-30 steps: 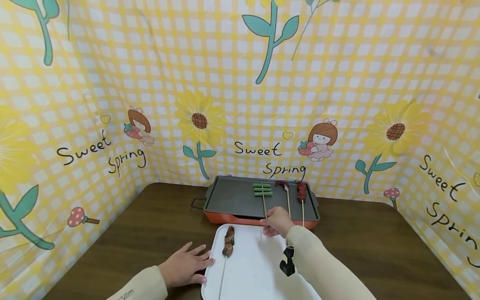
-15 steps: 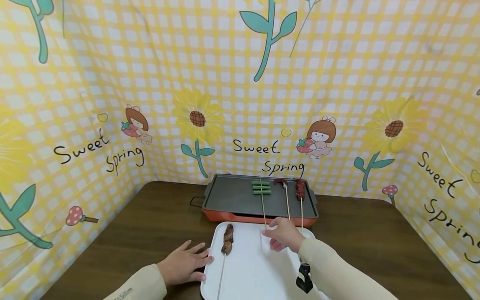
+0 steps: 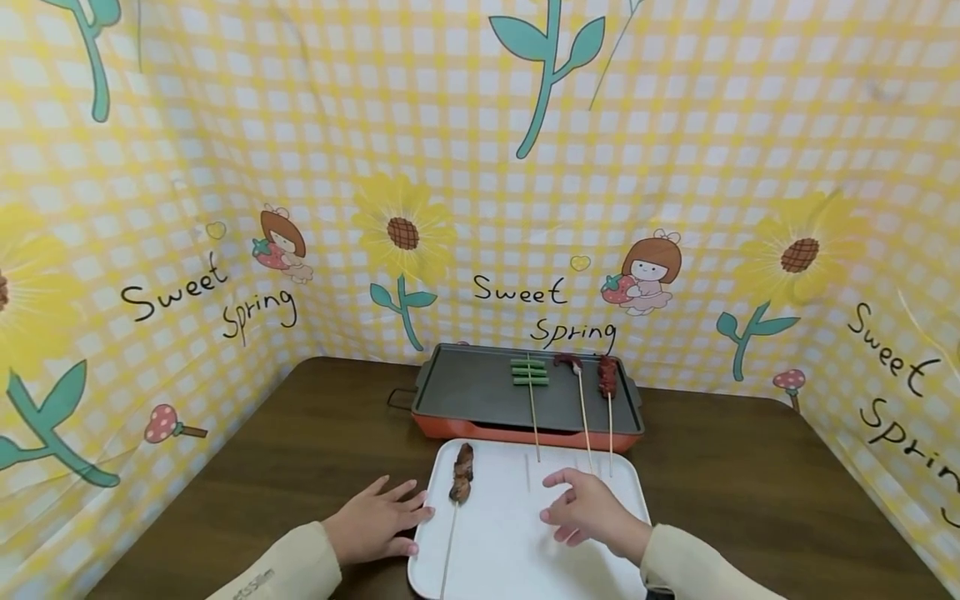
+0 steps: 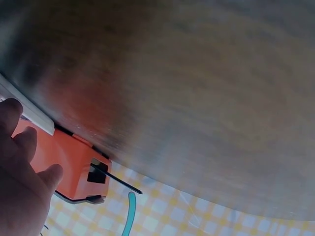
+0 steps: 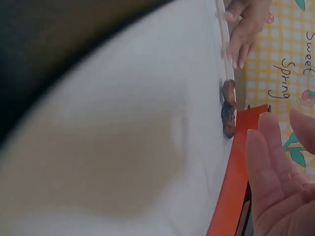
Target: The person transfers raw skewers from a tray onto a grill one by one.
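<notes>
My right hand [image 3: 592, 508] hovers over the white tray [image 3: 510, 542] with fingers loosely bent and nothing between them. My left hand [image 3: 375, 521] rests spread at the tray's left rim, fingertips touching it. On the tray's left side lies a brown meat skewer [image 3: 461, 475], its stick toward me. Behind the tray, a grill pan [image 3: 472, 392] with an orange base carries a green vegetable skewer [image 3: 530, 372], a dark red curled skewer [image 3: 570, 363] and a red meat skewer [image 3: 607, 379]. Their sticks reach over the front edge. In the right wrist view, the right palm and fingers [image 5: 268, 172] are bare.
A brown wooden table [image 3: 247, 483] bears everything. Yellow checked cloth [image 3: 480, 208] with sunflowers hangs behind and at both sides. A wire handle [image 3: 400, 398] sticks out at the grill's left end.
My right hand has let go of the green vegetable skewer's stick and drawn back toward me and to the right, over the tray. The skewer stays on the grill; the left hand holds its place.
</notes>
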`<action>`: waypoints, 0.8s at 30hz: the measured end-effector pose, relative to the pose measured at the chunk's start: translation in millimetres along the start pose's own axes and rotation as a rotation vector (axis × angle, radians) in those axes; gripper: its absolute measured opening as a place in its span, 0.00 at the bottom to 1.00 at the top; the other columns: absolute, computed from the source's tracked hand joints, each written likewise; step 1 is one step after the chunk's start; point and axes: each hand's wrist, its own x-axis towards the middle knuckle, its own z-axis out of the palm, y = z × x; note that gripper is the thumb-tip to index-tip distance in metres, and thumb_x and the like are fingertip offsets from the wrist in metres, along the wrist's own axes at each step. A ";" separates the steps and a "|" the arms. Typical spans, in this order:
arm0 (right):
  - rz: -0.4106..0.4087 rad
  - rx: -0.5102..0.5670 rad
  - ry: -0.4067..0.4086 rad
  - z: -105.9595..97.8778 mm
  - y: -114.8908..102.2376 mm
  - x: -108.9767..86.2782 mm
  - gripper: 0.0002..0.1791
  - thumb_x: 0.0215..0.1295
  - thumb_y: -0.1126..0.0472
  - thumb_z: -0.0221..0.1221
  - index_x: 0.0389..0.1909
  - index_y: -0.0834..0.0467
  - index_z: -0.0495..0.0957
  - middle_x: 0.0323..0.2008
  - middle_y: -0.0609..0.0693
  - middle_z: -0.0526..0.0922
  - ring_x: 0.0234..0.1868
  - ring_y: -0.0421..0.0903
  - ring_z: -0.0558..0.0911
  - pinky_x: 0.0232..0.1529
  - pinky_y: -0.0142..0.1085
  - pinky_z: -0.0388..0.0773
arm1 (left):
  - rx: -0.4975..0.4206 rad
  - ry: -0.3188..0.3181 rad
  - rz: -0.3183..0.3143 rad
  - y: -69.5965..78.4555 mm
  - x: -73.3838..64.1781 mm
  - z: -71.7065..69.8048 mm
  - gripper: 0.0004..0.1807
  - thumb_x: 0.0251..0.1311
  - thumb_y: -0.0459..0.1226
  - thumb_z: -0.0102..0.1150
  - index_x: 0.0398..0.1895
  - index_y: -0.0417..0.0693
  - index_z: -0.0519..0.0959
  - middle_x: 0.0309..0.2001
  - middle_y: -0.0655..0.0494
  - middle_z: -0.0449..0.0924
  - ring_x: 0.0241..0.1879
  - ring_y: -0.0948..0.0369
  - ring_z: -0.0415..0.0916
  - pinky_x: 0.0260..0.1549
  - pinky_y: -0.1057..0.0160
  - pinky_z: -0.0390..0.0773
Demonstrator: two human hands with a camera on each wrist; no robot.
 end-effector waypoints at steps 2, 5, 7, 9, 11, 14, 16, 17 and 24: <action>-0.028 0.035 -0.027 0.7 5.6 -4.9 0.23 0.58 0.70 0.63 0.53 0.71 0.70 0.28 0.52 0.81 0.23 0.47 0.82 0.25 0.43 0.81 | 0.002 -0.005 -0.006 -0.7 0.7 -0.4 0.30 0.64 0.58 0.48 0.65 0.56 0.73 0.65 0.53 0.70 0.68 0.50 0.61 0.59 0.40 0.61; -0.043 0.091 -0.087 4.5 13.6 -10.8 0.25 0.55 0.73 0.62 0.55 0.73 0.68 0.29 0.52 0.82 0.24 0.47 0.82 0.25 0.43 0.81 | 0.000 -0.004 -0.008 -1.5 1.0 0.2 0.31 0.64 0.58 0.48 0.65 0.56 0.73 0.65 0.53 0.70 0.67 0.49 0.61 0.59 0.40 0.61; -0.025 0.119 -0.128 8.9 17.0 -14.4 0.27 0.54 0.74 0.61 0.57 0.73 0.68 0.28 0.53 0.82 0.24 0.47 0.82 0.25 0.42 0.81 | -0.009 -0.006 -0.009 -1.0 1.0 -0.1 0.31 0.64 0.59 0.48 0.65 0.56 0.72 0.65 0.53 0.70 0.67 0.49 0.61 0.59 0.40 0.60; 0.014 0.132 -0.175 13.8 19.0 -16.7 0.27 0.54 0.74 0.61 0.58 0.72 0.69 0.27 0.53 0.83 0.23 0.45 0.82 0.25 0.41 0.81 | -0.008 -0.004 -0.009 -0.8 1.2 0.1 0.31 0.63 0.58 0.48 0.65 0.56 0.73 0.65 0.53 0.70 0.67 0.49 0.61 0.59 0.40 0.61; 0.057 0.148 -0.235 18.9 19.0 -17.5 0.27 0.55 0.73 0.61 0.59 0.70 0.70 0.27 0.53 0.83 0.22 0.43 0.81 0.24 0.38 0.81 | -0.004 0.000 -0.010 -0.5 1.6 0.1 0.31 0.63 0.58 0.49 0.65 0.56 0.73 0.65 0.53 0.70 0.67 0.49 0.61 0.59 0.40 0.61; 0.097 0.184 -0.340 26.5 18.8 -17.0 0.27 0.56 0.73 0.60 0.60 0.70 0.70 0.27 0.53 0.84 0.20 0.38 0.80 0.25 0.32 0.78 | -0.005 0.006 -0.008 -0.2 1.8 0.2 0.30 0.63 0.58 0.49 0.65 0.55 0.73 0.65 0.52 0.70 0.67 0.49 0.61 0.59 0.40 0.61; 0.095 0.197 -0.397 32.2 18.9 -15.9 0.27 0.57 0.74 0.59 0.60 0.70 0.70 0.28 0.54 0.85 0.21 0.36 0.80 0.25 0.29 0.77 | -0.009 0.009 -0.003 -0.4 1.4 0.5 0.31 0.63 0.58 0.48 0.65 0.55 0.73 0.64 0.52 0.70 0.67 0.49 0.62 0.59 0.40 0.61; 0.093 0.194 -0.416 35.4 18.5 -15.5 0.27 0.57 0.75 0.59 0.60 0.70 0.70 0.28 0.54 0.85 0.22 0.36 0.80 0.26 0.28 0.76 | -0.007 0.010 0.000 -0.6 0.9 0.8 0.31 0.63 0.59 0.48 0.65 0.55 0.73 0.64 0.52 0.70 0.67 0.49 0.62 0.59 0.40 0.61; 0.090 0.110 -0.378 61.2 10.8 -12.7 0.23 0.54 0.76 0.58 0.53 0.65 0.78 0.25 0.52 0.84 0.23 0.37 0.78 0.27 0.29 0.75 | 0.016 0.005 0.003 -1.0 -3.4 4.2 0.31 0.63 0.59 0.48 0.64 0.55 0.74 0.64 0.52 0.71 0.66 0.48 0.63 0.57 0.40 0.63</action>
